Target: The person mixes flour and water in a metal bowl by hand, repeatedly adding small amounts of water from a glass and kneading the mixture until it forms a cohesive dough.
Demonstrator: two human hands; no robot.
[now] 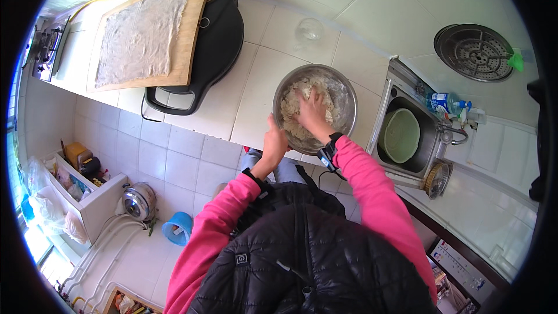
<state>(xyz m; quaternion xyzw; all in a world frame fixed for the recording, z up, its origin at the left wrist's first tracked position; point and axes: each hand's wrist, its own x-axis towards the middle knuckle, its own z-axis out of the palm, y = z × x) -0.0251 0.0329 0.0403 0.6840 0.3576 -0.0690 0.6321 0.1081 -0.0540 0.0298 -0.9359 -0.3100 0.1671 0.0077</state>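
A round stainless steel bowl (pixel 352 104) stands on the tiled counter before me, with shaggy, floury dough (pixel 293 104) in it. My left hand (pixel 275 141) grips the bowl's near left rim, thumb up along the edge. Inside the bowl, my right hand (pixel 313 111) presses into the dough with its fingers spread; the fingertips are partly sunk in it, and whether they close on any dough cannot be seen. Dry flour coats the bowl's inner wall on the right. A clear glass bowl (pixel 310 29) sits behind the steel bowl, near the wall.
To the left, a wooden board (pixel 198 30) covered with a floury cloth (pixel 139 35) rests on a black electric griddle (pixel 226 30). At right is a sink (pixel 429 157) holding a green basin (pixel 399 135), with a pump bottle (pixel 444 103) beside it. A blue bucket (pixel 178 228) stands on the floor.
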